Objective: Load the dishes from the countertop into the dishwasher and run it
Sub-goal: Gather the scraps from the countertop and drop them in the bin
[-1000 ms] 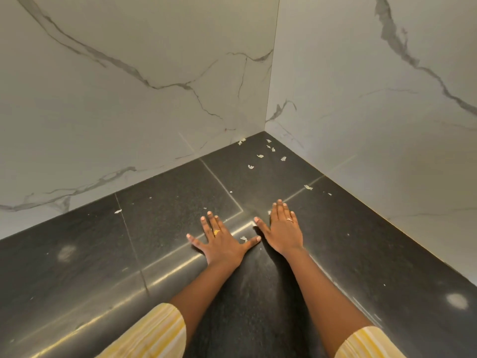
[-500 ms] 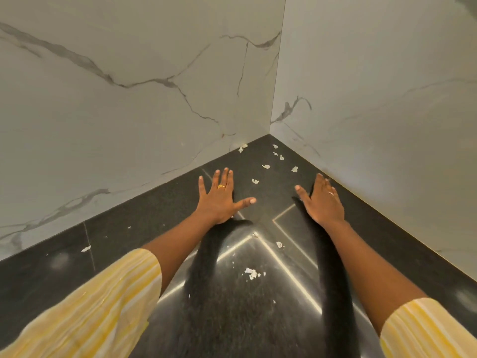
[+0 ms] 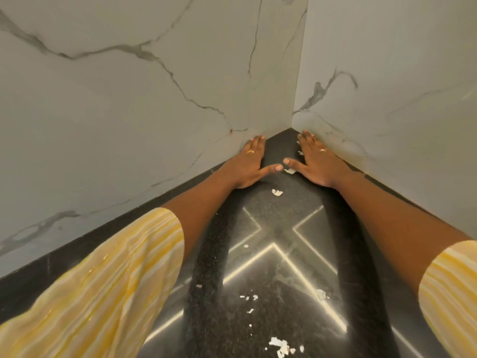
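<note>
While both arms stretch forward into the corner, the left hand (image 3: 247, 165) and the right hand (image 3: 316, 165) lie palm down on the black speckled counter (image 3: 281, 215). The left fingers (image 3: 255, 146) are straight and held together, with their tips at the foot of the left marble wall (image 3: 129, 112). The right fingers (image 3: 308, 142) are equally flat and run along the base of the right marble wall (image 3: 400, 99). Neither hand holds anything; both simply rest spread on the stone. The two thumbs point inward toward each other, and their tips are almost touching.

A gold ring (image 3: 250, 151) sits on a left finger and a paler ring (image 3: 322, 150) on a right finger. One small white flake (image 3: 290, 171) lies just beside the right thumb, and another flake (image 3: 277, 192) lies between the wrists. More white scraps (image 3: 281, 344) are scattered nearer the camera, well apart from the hands. Bright reflected lines (image 3: 273, 246) cross the polished surface in an X shape between the forearms.

A yellow-and-white striped left sleeve (image 3: 103, 280) covers the upper arm, and the right sleeve (image 3: 449, 288) shows at the frame's edge. Grey veins run through both walls, which meet in a vertical seam just beyond the fingertips. Neither the dishes nor the dishwasher fall within this view.
</note>
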Demonstrator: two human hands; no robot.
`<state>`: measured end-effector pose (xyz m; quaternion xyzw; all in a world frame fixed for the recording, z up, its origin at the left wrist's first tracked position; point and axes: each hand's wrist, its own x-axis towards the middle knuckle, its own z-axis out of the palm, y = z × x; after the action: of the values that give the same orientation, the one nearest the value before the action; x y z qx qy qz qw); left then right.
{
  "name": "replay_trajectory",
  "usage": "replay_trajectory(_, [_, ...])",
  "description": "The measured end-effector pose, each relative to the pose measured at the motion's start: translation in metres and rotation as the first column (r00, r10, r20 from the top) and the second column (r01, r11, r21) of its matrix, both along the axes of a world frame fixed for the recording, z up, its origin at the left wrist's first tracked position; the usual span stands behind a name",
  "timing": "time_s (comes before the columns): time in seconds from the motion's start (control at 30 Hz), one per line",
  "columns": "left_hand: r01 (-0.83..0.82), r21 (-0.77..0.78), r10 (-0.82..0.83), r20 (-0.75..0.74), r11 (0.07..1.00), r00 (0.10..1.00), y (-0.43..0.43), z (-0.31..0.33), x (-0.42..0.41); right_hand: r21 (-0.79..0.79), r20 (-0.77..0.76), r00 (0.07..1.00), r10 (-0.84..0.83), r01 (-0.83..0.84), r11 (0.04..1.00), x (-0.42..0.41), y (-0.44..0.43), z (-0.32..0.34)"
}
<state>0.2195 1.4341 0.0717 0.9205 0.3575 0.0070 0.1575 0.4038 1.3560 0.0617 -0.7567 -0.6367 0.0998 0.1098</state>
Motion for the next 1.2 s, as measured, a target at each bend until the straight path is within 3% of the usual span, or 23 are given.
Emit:
replay_trajectory(0.13, [0.013,0.003,-0.012,-0.058,1.000,0.998,0.006,-0.002,0.007,-0.015,0.054,0.998,0.040,-0.040,0.999,0.000,0.008,-0.002])
replay_trajectory(0.37, [-0.007,-0.293,0.050,0.139,0.956,0.989,-0.019,0.006,-0.006,-0.016,-0.120,0.961,0.247,-0.251,0.968,-0.028,-0.023,0.008])
replay_trajectory(0.67, [0.150,-0.292,-0.124,0.103,0.945,0.987,-0.115,0.006,-0.061,-0.072,-0.217,0.915,0.340,-0.363,0.929,-0.075,-0.129,0.031])
replay_trajectory(0.8, [0.183,-0.385,-0.144,0.126,0.905,0.981,-0.166,0.010,-0.090,-0.069,-0.138,0.877,0.460,-0.471,0.879,-0.089,-0.182,0.032])
replay_trajectory(0.87, [0.161,-0.449,-0.100,0.157,0.879,0.983,-0.178,0.016,-0.099,-0.092,-0.183,0.861,0.474,-0.495,0.864,-0.088,-0.207,0.031])
replay_trajectory(0.97, [0.085,-0.445,0.028,0.243,0.892,0.970,-0.181,0.033,-0.102,-0.055,-0.200,0.897,0.395,-0.413,0.909,-0.066,-0.230,0.027])
replay_trajectory(1.07, [0.003,-0.429,0.180,0.384,0.903,0.906,-0.173,0.041,-0.095,-0.009,-0.167,0.975,0.147,-0.150,0.989,-0.035,-0.229,0.031])
replay_trajectory(1.2, [-0.090,-0.443,0.289,0.406,0.892,0.867,-0.165,0.041,-0.090,-0.035,-0.112,0.986,-0.125,0.122,0.992,0.011,-0.200,0.020])
